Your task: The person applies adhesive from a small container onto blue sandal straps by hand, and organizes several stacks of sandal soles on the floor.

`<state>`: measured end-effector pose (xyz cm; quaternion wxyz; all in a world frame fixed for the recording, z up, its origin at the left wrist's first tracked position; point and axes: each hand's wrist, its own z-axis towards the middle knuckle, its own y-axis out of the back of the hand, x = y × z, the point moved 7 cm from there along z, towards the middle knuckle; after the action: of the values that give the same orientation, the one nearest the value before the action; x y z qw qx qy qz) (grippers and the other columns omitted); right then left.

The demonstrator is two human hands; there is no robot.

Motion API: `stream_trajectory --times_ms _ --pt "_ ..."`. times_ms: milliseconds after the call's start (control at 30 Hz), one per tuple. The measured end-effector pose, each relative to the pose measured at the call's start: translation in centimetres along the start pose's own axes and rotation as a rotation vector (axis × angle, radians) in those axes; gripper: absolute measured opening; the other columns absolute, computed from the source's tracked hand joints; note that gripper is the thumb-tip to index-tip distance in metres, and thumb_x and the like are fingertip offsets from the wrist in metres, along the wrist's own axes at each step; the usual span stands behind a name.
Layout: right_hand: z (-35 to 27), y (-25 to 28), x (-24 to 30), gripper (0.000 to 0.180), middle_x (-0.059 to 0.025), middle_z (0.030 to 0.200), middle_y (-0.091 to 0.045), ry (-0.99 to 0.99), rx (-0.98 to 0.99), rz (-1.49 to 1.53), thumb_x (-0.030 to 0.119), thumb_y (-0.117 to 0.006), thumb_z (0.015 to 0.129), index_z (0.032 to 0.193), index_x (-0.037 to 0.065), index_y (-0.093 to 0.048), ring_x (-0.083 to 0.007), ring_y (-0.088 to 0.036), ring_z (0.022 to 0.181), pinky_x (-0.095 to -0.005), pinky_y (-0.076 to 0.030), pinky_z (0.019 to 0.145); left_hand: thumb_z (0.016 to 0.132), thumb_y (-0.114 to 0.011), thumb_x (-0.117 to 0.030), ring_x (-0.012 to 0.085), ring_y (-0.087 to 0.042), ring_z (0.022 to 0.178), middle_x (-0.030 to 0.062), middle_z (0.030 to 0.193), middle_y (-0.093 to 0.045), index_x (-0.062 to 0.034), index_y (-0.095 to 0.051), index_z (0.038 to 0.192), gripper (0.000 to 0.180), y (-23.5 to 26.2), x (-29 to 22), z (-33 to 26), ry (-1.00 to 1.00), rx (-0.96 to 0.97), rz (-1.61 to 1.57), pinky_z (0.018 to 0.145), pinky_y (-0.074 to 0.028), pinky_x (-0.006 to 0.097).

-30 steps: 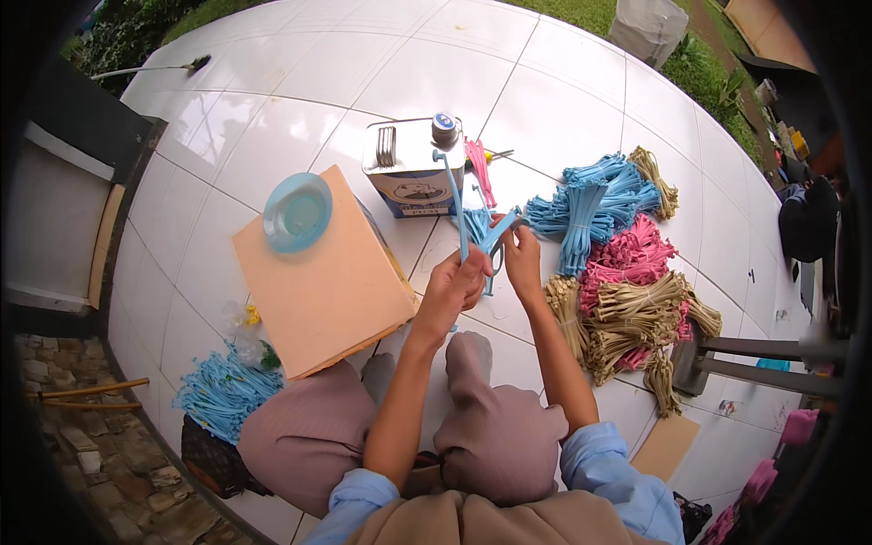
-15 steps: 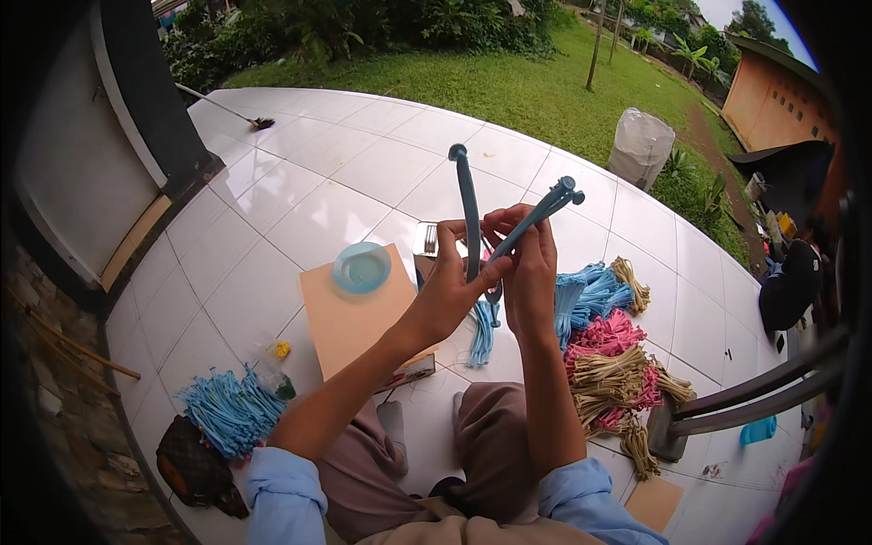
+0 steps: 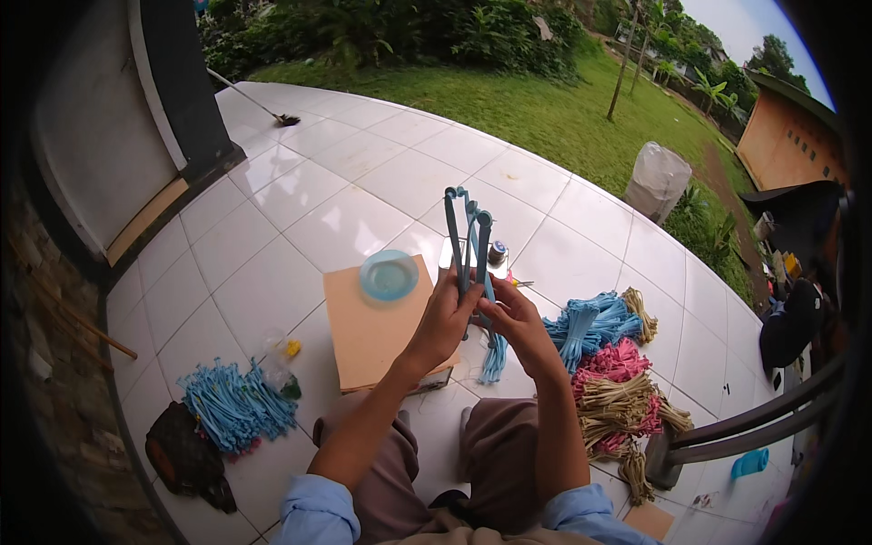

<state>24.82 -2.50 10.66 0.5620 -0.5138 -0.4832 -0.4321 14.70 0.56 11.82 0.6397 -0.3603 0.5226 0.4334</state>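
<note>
I sit on white floor tiles with my knees forward. My left hand [image 3: 448,320] and my right hand [image 3: 509,318] are raised together and both grip a bundle of blue strands [image 3: 469,243]. Its upper ends stand upright and close together above my fingers. A blue tassel end [image 3: 493,360] hangs below my hands. A brown cardboard sheet [image 3: 368,336] lies on the floor just left of my hands, with a round blue lid [image 3: 389,275] on it.
Heaps of blue [image 3: 581,323], pink [image 3: 618,360] and tan [image 3: 622,404] bundles lie to my right. Another blue pile [image 3: 232,404] and a dark bag [image 3: 186,459] lie at my left. A small box with a jar [image 3: 495,254] stands behind my hands. A metal chair frame [image 3: 736,436] is at right.
My view has tilted up from the floor toward the lawn. My hands have lifted the blue bundle, and its two spread ends have come together upright.
</note>
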Motion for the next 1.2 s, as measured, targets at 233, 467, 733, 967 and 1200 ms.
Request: stream_trajectory --times_ms 233,467,733,967,1200 --pt "-0.2 3.2 -0.9 0.022 -0.0103 0.085 -0.06 0.147 -0.332 -0.131 0.015 -0.046 0.091 0.106 0.0 -0.043 -0.0114 -0.058 0.078 -0.0255 -0.046 0.065 0.089 -0.05 -0.016 0.0129 -0.053 0.075 0.0054 0.091 -0.052 -0.0008 -0.044 0.107 0.025 -0.5 -1.1 0.7 -0.169 -0.113 0.162 0.066 -0.043 0.026" --pt "-1.1 4.8 1.3 0.029 -0.0041 0.08 -0.058 0.086 -0.215 -0.512 0.021 -0.054 0.087 0.108 0.004 -0.042 -0.009 -0.052 0.069 -0.0221 -0.041 0.061 0.088 -0.055 -0.023 0.0079 -0.051 0.063 0.0 0.07 -0.053 -0.0039 -0.046 0.111 0.031 0.2 -2.6 2.0 -0.074 0.054 -0.179 0.052 -0.04 0.022" --pt "-1.6 2.1 3.4 0.032 -0.002 0.084 -0.05 0.261 -0.104 -0.07 0.009 -0.059 0.084 0.106 0.006 -0.036 -0.0071 -0.052 0.073 -0.0176 -0.041 0.057 0.091 -0.048 -0.035 0.0057 -0.045 0.055 0.0022 0.063 -0.054 -0.0024 -0.059 0.091 0.035 -1.1 -1.6 1.1 -0.113 0.079 0.335 0.05 -0.037 0.021" --pt "-2.3 0.0 3.5 0.03 -0.0034 0.081 -0.054 0.338 -0.029 0.025 0.007 -0.059 0.084 0.103 0.005 -0.036 -0.0108 -0.058 0.074 -0.0191 -0.044 0.06 0.087 -0.052 -0.039 0.0025 -0.045 0.057 -0.0009 0.064 -0.054 -0.0017 -0.058 0.087 0.038 -1.8 -1.3 0.0 0.108 0.298 -0.083 0.052 -0.037 0.018" --pt "-0.6 0.5 3.4 0.02 0.0019 0.065 -0.044 0.319 -0.068 0.128 0.015 -0.05 0.09 0.1 0.008 -0.035 -0.0037 -0.036 0.052 -0.0186 -0.028 0.045 0.087 -0.05 -0.044 0.0086 -0.039 0.053 -0.002 0.058 -0.041 -0.004 -0.049 0.071 0.043 2.7 -1.7 0.9 0.138 0.017 0.072 0.05 -0.034 0.023"
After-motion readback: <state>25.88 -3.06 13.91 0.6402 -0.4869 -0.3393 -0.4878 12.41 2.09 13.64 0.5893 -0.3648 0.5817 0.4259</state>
